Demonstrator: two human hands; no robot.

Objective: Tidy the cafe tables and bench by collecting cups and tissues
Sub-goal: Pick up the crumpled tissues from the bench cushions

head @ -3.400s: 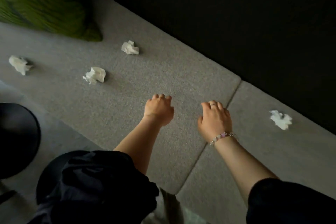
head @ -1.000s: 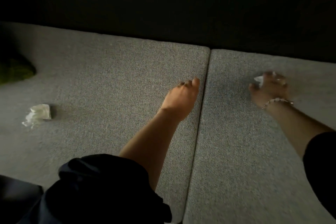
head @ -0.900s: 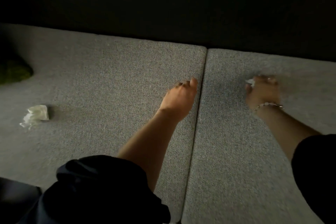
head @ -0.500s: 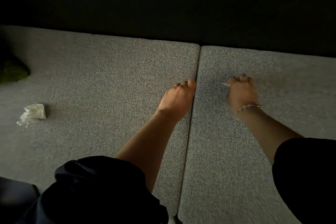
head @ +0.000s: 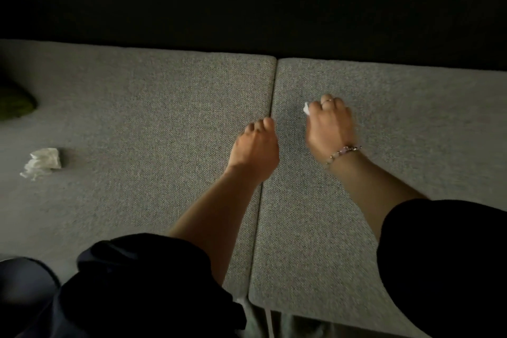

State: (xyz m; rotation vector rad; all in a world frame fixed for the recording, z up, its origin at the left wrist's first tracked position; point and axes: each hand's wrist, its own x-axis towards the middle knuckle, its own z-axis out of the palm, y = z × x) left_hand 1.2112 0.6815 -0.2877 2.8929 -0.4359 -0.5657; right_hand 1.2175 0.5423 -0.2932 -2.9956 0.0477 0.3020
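My right hand hovers over the right cushion of the grey bench, its fingers curled round a crumpled white tissue of which only a small corner shows at the index finger. My left hand hangs beside the seam between the two cushions, fingers loosely curled, holding nothing. A second crumpled white tissue lies on the left cushion, far from both hands.
A green pillow shows its corner at the far left of the bench. The dark backrest runs along the back. A dark round table edge sits at the lower left.
My right hand closed on the tissue on the right cushion and carried it left toward the seam. My left hand stayed by the seam.
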